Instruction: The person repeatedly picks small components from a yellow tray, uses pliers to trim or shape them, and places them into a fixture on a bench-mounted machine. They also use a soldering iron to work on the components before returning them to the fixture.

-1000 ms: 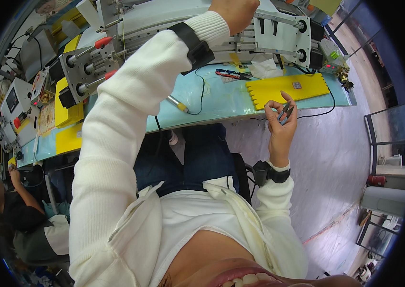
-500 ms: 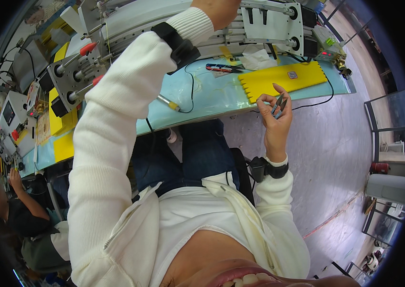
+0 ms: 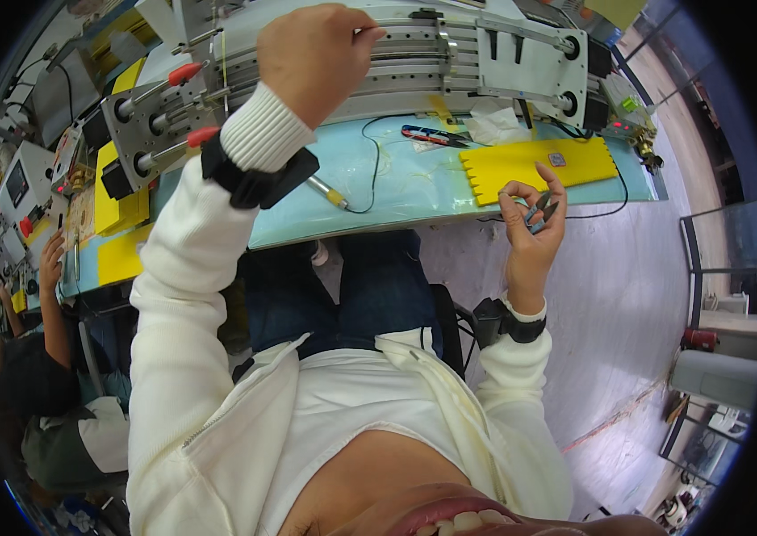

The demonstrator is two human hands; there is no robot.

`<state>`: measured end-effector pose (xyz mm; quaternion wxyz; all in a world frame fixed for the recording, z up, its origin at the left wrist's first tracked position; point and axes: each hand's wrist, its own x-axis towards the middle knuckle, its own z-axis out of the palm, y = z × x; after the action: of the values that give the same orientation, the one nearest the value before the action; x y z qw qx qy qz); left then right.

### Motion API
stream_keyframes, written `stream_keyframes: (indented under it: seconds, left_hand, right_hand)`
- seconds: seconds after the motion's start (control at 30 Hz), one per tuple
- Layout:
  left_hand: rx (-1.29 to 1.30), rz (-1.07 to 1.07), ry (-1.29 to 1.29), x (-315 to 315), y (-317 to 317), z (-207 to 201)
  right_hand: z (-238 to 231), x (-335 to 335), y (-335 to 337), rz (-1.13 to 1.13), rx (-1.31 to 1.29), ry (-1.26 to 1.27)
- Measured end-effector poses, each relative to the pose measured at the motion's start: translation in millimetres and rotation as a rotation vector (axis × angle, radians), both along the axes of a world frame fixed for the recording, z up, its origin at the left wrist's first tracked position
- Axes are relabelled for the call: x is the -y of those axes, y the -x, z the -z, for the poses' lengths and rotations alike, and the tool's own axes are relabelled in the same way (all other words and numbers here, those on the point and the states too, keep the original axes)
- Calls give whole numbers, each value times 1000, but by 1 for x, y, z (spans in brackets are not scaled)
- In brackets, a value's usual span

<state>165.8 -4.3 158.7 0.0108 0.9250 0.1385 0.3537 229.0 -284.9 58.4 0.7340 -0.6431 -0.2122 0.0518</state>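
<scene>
My left hand (image 3: 314, 61) is raised over the metal rails of a bench machine (image 3: 396, 55). Its fingers are pinched together, and whatever is between them is too small to make out. My right hand (image 3: 532, 234) is held near the front edge of the blue-covered table, close to a yellow toothed board (image 3: 535, 170). A small pair of snips (image 3: 539, 214) with dark pointed blades sits in its curled fingers. Red-and-blue handled pliers or cutters (image 3: 432, 135) lie on the table beyond, beside a crumpled white tissue (image 3: 496, 127).
A yellow-tipped tool (image 3: 329, 193) with a black cable rests on the blue tabletop (image 3: 414, 183). Red-handled rods (image 3: 184, 73) stick out of the machine's left end plate. At the far left, a co-worker's hand (image 3: 51, 261) is at the same bench. A metal-framed rack stands at the right.
My left hand has come left and nearer from the top edge, still over the rails. My right hand keeps the snips and has shifted slightly. The co-worker's hand has risen.
</scene>
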Motion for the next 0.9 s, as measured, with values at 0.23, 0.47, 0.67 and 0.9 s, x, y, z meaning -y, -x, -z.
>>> stream_keyframes:
  seconds: [0.23, 0.47, 0.67, 0.9]
  left_hand:
    - [328, -199, 327, -46, 109, 15]
    - [401, -434, 126, -94, 103, 26]
    - [199, -340, 89, -55, 79, 43]
    - [272, -32, 300, -11, 75, 39]
  right_hand:
    - [-21, -53, -3, -160, 329, -15]
    - [-36, -113, 11, -394, 367, -28]
    - [-48, -109, -15, -217, 479, 39]
    - [-55, -76, -103, -112, 551, 169]
